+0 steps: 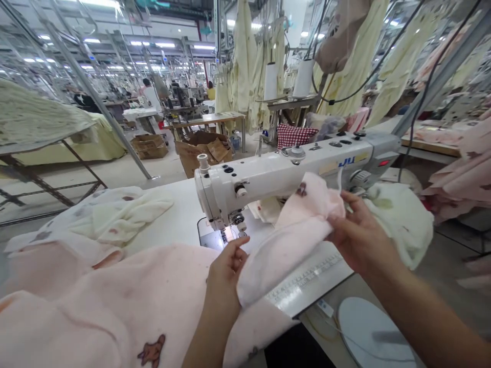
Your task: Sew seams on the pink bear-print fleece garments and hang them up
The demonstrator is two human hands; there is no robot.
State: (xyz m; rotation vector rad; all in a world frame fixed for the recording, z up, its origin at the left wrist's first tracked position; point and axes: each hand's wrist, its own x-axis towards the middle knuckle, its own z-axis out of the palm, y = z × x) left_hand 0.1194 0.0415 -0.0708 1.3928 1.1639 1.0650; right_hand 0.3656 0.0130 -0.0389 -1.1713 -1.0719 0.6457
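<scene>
A: Where is the pink piece (289, 243) sitting just now?

B: It is stretching between the two hands, slanting up from the left hand (226, 273) to the right hand (355, 232).

A: What are the right fingers doing?

B: They are pinching its upper end against the thumb, and a narrow white strip (340, 179) is standing up just above their tips.

A: And the left fingers?

B: They are curling, with one pointing toward the needle area just beyond it. The piece's lower end is resting against that hand; I can't tell whether they are gripping it.

A: What is lying around them?

B: The sewing machine (268, 174) is standing beyond both sets of fingers. A larger pink cloth (153, 281) is spreading out to the left of the left ones, showing a brown figure. A ruler scale (310, 278) is running below the piece, between the hands. To the right of the right fingers, a pale green cloth (402, 220) is bunching up.
</scene>
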